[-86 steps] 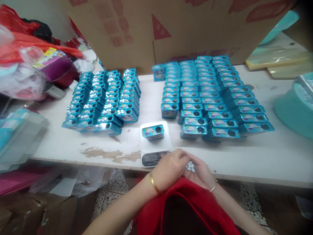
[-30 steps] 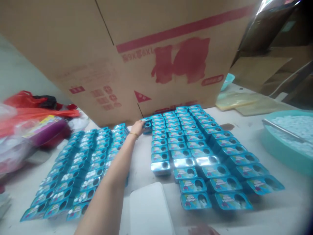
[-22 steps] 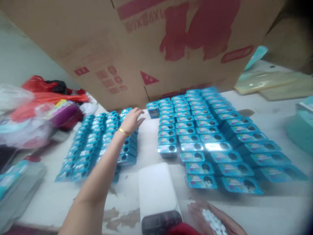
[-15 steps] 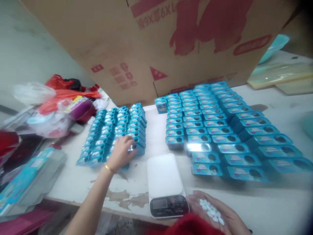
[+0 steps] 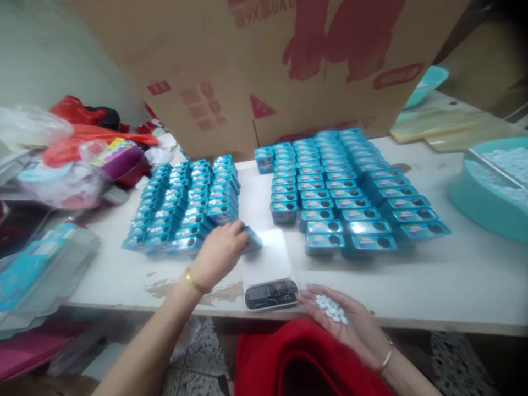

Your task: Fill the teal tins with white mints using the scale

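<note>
My left hand [image 5: 223, 247], fingers closed, grips a small blue box [image 5: 252, 240] at the left rear edge of the white kitchen scale [image 5: 270, 261]. Whether the box rests on the scale's plate I cannot tell. Palm up at the table's front edge, my right hand [image 5: 350, 324] cradles a small heap of white tablets [image 5: 331, 309], to the right of the scale's dark display panel. Rows of like blue boxes [image 5: 193, 201] stand left of the scale. A larger block of them [image 5: 325, 181] stands to the right.
A big cardboard carton [image 5: 206, 71] rises behind the boxes. At right sits a turquoise basin [image 5: 487, 203] full of white pieces, with a second turquoise bowl [image 5: 429, 85] further back. Plastic bags [image 5: 61, 181] and stacked blue-and-clear packaging [image 5: 45, 269] crowd the left side.
My left hand has moved right from the left rows to the scale, now with a blue box in its fingers. My right hand still carries the tablets. The view has shifted, showing the basin.
</note>
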`<state>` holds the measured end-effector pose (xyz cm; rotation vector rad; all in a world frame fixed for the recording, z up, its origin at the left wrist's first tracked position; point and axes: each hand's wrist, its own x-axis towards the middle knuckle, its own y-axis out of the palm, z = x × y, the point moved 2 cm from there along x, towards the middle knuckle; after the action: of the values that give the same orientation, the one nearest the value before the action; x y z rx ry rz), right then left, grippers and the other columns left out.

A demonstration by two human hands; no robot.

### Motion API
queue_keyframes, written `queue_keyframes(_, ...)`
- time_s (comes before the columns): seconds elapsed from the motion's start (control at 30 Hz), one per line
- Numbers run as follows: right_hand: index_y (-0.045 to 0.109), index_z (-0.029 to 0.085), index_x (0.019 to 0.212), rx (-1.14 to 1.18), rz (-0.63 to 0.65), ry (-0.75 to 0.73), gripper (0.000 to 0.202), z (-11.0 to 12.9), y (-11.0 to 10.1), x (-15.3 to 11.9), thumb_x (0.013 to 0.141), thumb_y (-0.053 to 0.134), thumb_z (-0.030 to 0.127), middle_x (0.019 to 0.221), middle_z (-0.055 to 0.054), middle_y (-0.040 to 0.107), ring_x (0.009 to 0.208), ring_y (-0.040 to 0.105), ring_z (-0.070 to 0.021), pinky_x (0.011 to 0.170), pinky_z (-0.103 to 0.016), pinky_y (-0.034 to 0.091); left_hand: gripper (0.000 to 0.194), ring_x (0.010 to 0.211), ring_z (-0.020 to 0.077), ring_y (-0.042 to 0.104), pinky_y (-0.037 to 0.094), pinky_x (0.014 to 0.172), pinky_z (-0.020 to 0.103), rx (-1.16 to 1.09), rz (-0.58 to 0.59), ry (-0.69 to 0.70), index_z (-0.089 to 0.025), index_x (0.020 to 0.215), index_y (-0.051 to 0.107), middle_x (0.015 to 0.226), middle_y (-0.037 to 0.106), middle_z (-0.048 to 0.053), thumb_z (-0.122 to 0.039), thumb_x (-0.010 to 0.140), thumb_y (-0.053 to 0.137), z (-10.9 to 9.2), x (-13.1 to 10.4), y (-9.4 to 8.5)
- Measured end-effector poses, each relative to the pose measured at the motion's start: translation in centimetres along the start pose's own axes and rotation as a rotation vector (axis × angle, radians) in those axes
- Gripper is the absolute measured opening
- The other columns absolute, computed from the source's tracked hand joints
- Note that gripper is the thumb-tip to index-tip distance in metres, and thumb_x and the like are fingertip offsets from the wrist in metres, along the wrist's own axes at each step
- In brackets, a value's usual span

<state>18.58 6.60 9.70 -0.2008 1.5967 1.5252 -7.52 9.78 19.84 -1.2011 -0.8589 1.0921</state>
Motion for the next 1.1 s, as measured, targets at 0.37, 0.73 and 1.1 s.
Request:
queue_keyframes(0.37,0.065,0.003,0.102,-0.005,0.010,0.002,0.024,0.0,-1.0,-0.5,0.086,0.054,0.018,0.111,-0.020,0.065,0.112,0.058,-0.0264,0.092,-0.032,0.051,0.020,0.096,0.0242,0.051,0.041,0.082,0.039,-0.093,-0.142,0.096,-0.015,0.093,0.056,0.110,0.055,0.012,-0.033,0.088,0.049,-4.8,0.8,-0.6)
queue_keyframes(0.73,0.063,0.009,0.112,0.095,0.006,0.089,0.032,-0.1,-1.4,0.3,0.093,0.043,0.025,0.114,-0.011,0.066,0.110,0.059,-0.0179,0.095,-0.027,0.048,0.016,0.087,0.0183,0.052,0.044,0.074,0.031,-0.534,-0.178,0.251,-0.015,0.099,0.054,0.099,0.056,0.008,-0.022,0.090,0.043,-18.5,-1.0,6.0)
queue_keyframes(1.1,0.058,0.010,0.120,0.097,-0.092,0.102,0.033,-0.6,-0.5,0.9,0.092,0.042,0.016,0.114,-0.010,0.066,0.107,0.061,-0.0163,0.095,-0.027,0.047,0.022,0.081,0.0172,0.049,0.041,0.070,0.030,-0.598,-0.207,0.216,-0.015,0.085,0.057,0.087,0.056,0.007,-0.020,0.091,0.038,-17.7,-1.4,6.3)
